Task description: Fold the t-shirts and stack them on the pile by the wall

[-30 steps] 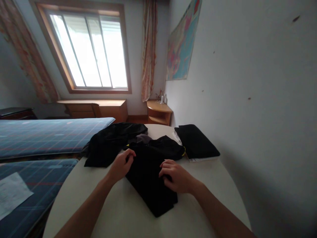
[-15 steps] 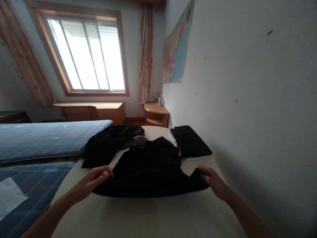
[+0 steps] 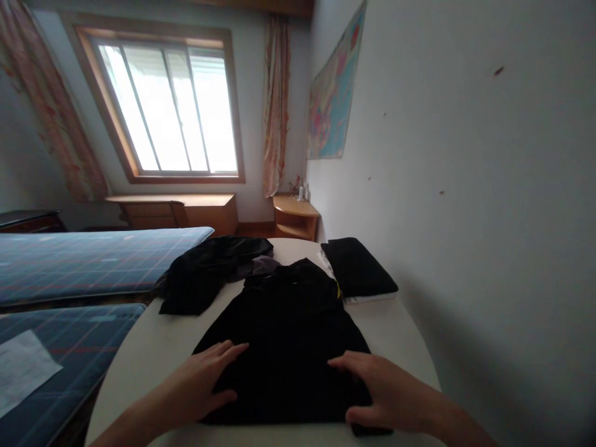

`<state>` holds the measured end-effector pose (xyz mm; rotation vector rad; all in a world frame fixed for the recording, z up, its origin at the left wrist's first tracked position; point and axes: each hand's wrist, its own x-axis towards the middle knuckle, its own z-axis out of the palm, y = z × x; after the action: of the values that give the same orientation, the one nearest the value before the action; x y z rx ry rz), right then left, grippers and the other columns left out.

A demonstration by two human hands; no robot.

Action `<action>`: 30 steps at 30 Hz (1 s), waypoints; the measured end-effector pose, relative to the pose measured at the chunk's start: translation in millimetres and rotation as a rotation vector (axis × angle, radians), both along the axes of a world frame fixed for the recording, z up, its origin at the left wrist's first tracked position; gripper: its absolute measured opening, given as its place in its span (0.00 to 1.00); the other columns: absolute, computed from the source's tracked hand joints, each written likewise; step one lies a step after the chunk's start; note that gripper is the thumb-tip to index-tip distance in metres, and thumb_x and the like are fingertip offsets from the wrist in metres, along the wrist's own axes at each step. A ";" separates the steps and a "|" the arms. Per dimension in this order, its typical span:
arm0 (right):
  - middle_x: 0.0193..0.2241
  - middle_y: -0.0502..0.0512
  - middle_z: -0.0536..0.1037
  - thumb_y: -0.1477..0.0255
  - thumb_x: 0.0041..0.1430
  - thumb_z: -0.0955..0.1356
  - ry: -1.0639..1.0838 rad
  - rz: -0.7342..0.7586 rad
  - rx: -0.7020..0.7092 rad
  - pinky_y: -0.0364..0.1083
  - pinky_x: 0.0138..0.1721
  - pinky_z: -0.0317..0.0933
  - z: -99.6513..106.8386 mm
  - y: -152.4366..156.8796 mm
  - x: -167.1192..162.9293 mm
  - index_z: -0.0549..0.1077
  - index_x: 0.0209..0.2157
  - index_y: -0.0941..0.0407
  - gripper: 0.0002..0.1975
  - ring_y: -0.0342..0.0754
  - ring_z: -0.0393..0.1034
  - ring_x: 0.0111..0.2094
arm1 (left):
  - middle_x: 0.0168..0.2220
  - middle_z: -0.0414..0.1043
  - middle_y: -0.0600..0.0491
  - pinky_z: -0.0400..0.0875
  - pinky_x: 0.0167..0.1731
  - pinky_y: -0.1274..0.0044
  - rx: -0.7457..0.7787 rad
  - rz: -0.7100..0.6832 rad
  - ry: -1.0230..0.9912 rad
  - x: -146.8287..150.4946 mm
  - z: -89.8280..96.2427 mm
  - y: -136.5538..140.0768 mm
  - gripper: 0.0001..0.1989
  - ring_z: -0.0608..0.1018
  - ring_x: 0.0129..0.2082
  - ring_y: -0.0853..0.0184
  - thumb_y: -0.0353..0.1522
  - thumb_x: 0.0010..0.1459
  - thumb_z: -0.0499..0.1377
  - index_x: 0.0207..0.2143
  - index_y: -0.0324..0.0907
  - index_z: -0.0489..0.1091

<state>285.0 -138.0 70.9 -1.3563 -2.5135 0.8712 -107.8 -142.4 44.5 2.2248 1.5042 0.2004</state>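
A black garment [image 3: 288, 335] lies spread over the pale round table [image 3: 153, 347], its collar end pointing away from me and its lower edge near the table's front. On its left side rests my left hand [image 3: 209, 379], open, with fingers stretched out over the cloth and the thumb apart. My right hand [image 3: 372, 388] is also open, lying on the garment's right side with its thumb near the lower corner. Neither hand grips the fabric. A small dark flap of cloth shows below my right thumb.
At the back left of the table is a crumpled black garment [image 3: 200, 279] with a greyish part beside it. A folded black garment [image 3: 358, 267] sits on something white at the back right. Blue plaid mattresses [image 3: 107, 261] are to the left; a wall [image 3: 488, 248] rises on the right.
Both hands have let go of the garment's lower edge and moved inward and nearer to me. The lower part, lifted and bunched before, now lies flat towards the front of the table.
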 end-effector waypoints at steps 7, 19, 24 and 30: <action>0.40 0.55 0.77 0.75 0.49 0.69 0.118 0.040 -0.038 0.45 0.43 0.65 1.8 -1.7 12.2 0.77 0.48 0.54 0.21 0.48 0.72 0.39 | 0.49 0.72 0.52 0.66 0.53 0.70 -0.054 -0.122 -0.140 1.1 20.1 -11.1 0.13 0.73 0.50 0.60 0.27 0.50 0.59 0.39 0.46 0.74; 0.56 0.59 0.72 0.66 0.55 0.72 0.094 0.028 0.069 0.56 0.60 0.57 -4.3 5.2 -0.6 0.75 0.54 0.50 0.24 0.58 0.64 0.59 | 0.54 0.74 0.47 0.73 0.47 0.68 -0.178 0.003 -0.240 5.8 15.5 -3.9 0.22 0.77 0.49 0.58 0.45 0.61 0.56 0.54 0.49 0.72; 0.63 0.59 0.64 0.63 0.49 0.76 -0.002 0.063 0.065 0.61 0.64 0.51 -10.9 2.8 -1.5 0.71 0.58 0.45 0.33 0.62 0.55 0.65 | 0.72 0.46 0.52 0.50 0.66 0.54 -0.025 -0.077 -0.049 13.9 -1.2 -4.0 0.35 0.52 0.70 0.50 0.35 0.55 0.61 0.65 0.57 0.59; 0.51 0.54 0.74 0.69 0.42 0.77 -0.036 0.128 -0.061 0.50 0.52 0.65 3.7 -17.6 -5.0 0.80 0.45 0.46 0.24 0.55 0.70 0.50 | 0.52 0.73 0.54 0.66 0.55 0.67 -0.170 -0.197 -0.015 25.5 37.6 -30.2 0.19 0.73 0.54 0.56 0.33 0.50 0.64 0.46 0.55 0.76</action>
<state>280.0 -155.7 74.6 -1.2501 -2.6464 0.9638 -82.3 -172.6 82.1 2.2105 1.2358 0.0269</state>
